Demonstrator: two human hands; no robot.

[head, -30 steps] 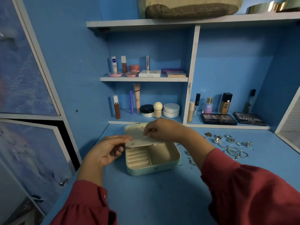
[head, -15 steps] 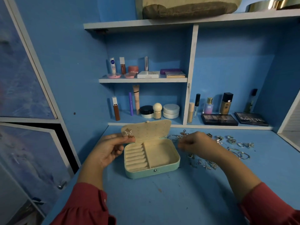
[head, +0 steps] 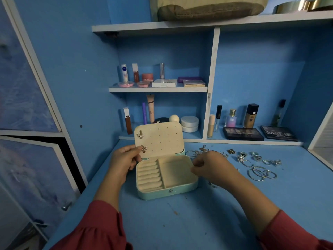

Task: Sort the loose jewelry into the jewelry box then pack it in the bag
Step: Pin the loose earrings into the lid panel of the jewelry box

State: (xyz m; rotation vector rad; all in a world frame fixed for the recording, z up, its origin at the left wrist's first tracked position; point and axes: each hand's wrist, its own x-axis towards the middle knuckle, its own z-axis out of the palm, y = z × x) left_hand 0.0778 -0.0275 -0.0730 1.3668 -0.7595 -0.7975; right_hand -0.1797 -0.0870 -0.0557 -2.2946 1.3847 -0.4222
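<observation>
The teal jewelry box (head: 180, 190) stands open on the blue table, its cream lid (head: 162, 139) upright. Two butterfly earrings hang on the lid's left side, one high (head: 140, 135) and one low (head: 144, 149). My left hand (head: 124, 160) pinches the lid's lower left edge, right beside the lower earring. At the box's right rim my right hand (head: 207, 167) has its fingers curled in a pinch; whatever is between them is hidden. Loose jewelry lies to the right: hoops (head: 259, 175), rings (head: 255, 157) and small earrings (head: 203, 148). A beige bag (head: 207, 8) sits on the top shelf.
Cosmetics fill the shelves behind the box: tubes, jars and bottles (head: 250, 115), plus two eyeshadow palettes (head: 242, 133) on the back ledge. A cabinet door (head: 36, 177) stands at the left. Bare blue tabletop (head: 180, 222) lies in front of the box.
The lid has swung from half down to upright. My right hand left the lid, reached into the loose jewelry, then came back to the box's right rim. My left hand stays at the lid.
</observation>
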